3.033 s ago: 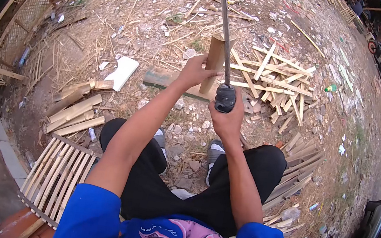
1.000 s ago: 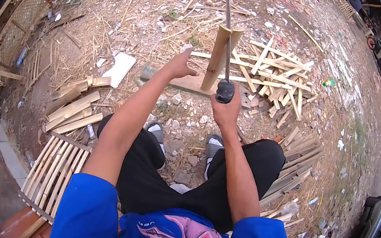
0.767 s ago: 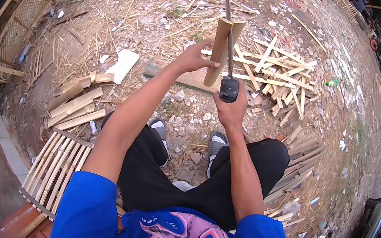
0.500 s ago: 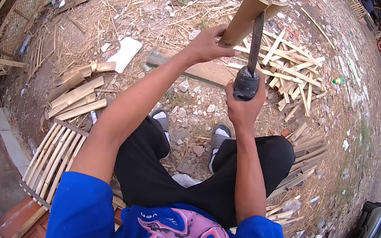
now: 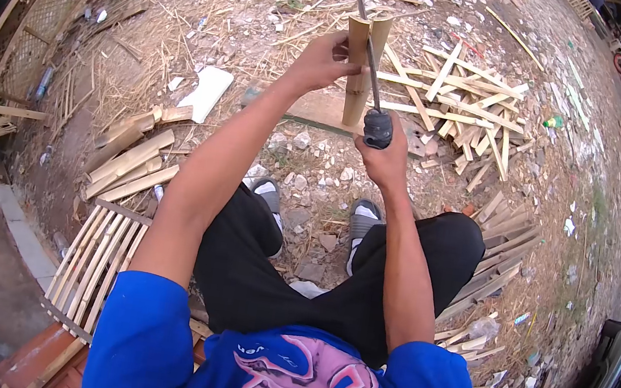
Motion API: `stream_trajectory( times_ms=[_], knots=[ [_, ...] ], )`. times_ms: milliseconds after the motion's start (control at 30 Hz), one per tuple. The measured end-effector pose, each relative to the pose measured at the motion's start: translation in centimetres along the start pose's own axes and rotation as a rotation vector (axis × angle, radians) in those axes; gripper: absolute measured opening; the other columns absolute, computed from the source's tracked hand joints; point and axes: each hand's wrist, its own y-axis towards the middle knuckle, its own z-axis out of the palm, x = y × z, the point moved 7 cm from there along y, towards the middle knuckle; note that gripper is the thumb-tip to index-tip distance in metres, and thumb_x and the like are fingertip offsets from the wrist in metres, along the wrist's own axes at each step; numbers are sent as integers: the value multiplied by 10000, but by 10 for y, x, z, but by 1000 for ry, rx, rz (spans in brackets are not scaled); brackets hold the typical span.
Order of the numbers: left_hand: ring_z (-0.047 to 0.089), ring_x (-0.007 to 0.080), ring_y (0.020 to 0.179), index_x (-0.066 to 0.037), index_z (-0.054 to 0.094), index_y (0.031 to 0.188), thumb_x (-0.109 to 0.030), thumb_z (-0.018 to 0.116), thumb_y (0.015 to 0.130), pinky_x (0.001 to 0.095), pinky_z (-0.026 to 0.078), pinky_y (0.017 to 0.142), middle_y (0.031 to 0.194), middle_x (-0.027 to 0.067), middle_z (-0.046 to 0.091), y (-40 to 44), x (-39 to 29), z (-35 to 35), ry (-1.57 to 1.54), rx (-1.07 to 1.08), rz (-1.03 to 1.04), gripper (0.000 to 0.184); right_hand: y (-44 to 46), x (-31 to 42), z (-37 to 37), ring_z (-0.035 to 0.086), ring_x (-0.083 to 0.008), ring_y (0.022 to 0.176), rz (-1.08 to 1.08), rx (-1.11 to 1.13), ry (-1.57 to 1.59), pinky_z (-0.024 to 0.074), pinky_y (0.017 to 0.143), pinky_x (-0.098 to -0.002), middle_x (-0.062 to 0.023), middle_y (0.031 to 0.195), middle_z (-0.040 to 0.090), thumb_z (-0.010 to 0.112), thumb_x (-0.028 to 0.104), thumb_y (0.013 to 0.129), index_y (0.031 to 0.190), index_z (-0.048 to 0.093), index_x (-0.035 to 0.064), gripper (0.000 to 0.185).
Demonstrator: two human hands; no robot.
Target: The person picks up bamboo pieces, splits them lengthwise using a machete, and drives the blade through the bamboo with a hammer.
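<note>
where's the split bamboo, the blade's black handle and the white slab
split bamboo (image 5: 354, 106), head view, lower part, below the left hand (image 5: 318, 63)
black handle (image 5: 377, 129), head view, middle of the grip
white slab (image 5: 208, 92), head view, middle of its flat face

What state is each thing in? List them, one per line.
Left hand: closed on bamboo
Right hand: closed on knife
Bamboo: upright, split open at top
Knife: blade in the split
Plank: flat on ground
Strips: heaped loosely
White slab: lying on ground
</note>
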Motion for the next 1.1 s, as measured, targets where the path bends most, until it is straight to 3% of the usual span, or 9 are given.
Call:
stream_trajectory(
  times_ms=[100, 200, 300, 400, 533, 900, 1000, 1033, 1100],
  knots=[
    [693, 211, 919, 35, 640, 1136, -222, 836, 749, 341, 548, 810, 1015, 130, 719, -7, 19, 7, 168, -73, -86, 504, 2, -7, 5, 595, -181, 718, 43, 62, 74, 488, 684, -327, -63, 823, 624, 747, 122, 717, 1027, 556, 38, 374],
    [702, 183, 889, 31, 702, 1052, -246, 813, 765, 308, 535, 787, 934, 128, 736, -8, 37, 7, 216, -130, -193, 414, -2, -10, 11, 593, -171, 706, 162, 171, 149, 490, 663, -323, -45, 801, 615, 751, 135, 725, 1036, 547, 36, 385],
    [705, 172, 808, 23, 736, 954, -268, 811, 762, 303, 531, 733, 865, 127, 739, -6, 42, 9, 119, -251, -105, 357, 1, -6, 10, 532, -103, 593, 144, 135, 203, 438, 546, -281, -16, 722, 568, 753, 82, 731, 1009, 549, 35, 347],
    [699, 165, 726, 27, 718, 969, -214, 828, 737, 309, 541, 663, 825, 129, 732, -5, 40, 12, 157, -315, -109, 352, 2, 9, 2, 559, -130, 647, -69, -69, -28, 468, 620, -294, -34, 745, 589, 734, 102, 719, 1012, 560, 20, 350],
    [708, 185, 715, 23, 719, 956, -217, 820, 740, 315, 543, 647, 805, 141, 728, -2, 40, 12, 192, -345, -103, 339, -1, 12, 3, 643, -228, 719, 1, -140, -76, 509, 690, -351, -126, 815, 657, 733, 110, 695, 1037, 569, 26, 389],
    [697, 220, 660, 12, 727, 918, -298, 848, 712, 352, 531, 613, 741, 140, 711, -7, 43, 23, 259, -442, -81, 392, -6, 8, 19, 688, -345, 731, -26, -160, -259, 527, 679, -408, -164, 803, 687, 730, 99, 710, 1139, 563, 41, 464],
    [690, 191, 677, 22, 740, 894, -361, 853, 711, 320, 524, 626, 768, 115, 726, -9, 57, 28, 340, -333, -179, 439, -3, 2, 11, 655, -230, 699, -14, -144, -108, 513, 677, -351, -139, 796, 665, 733, 111, 712, 1073, 591, 27, 396],
    [682, 171, 676, 14, 744, 903, -336, 845, 728, 302, 522, 621, 780, 107, 729, -5, 56, 30, 323, -278, -131, 404, -3, 0, 9, 687, -311, 756, 14, -102, -109, 521, 683, -389, -162, 836, 682, 721, 96, 710, 1108, 569, 29, 432],
    [689, 164, 695, 9, 733, 926, -253, 828, 739, 305, 535, 642, 791, 114, 728, -2, 48, 22, 265, -287, -103, 336, 0, 3, 5, 677, -276, 736, -8, -103, -71, 517, 681, -368, -144, 827, 676, 721, 99, 710, 1088, 573, 29, 412]
  ],
)
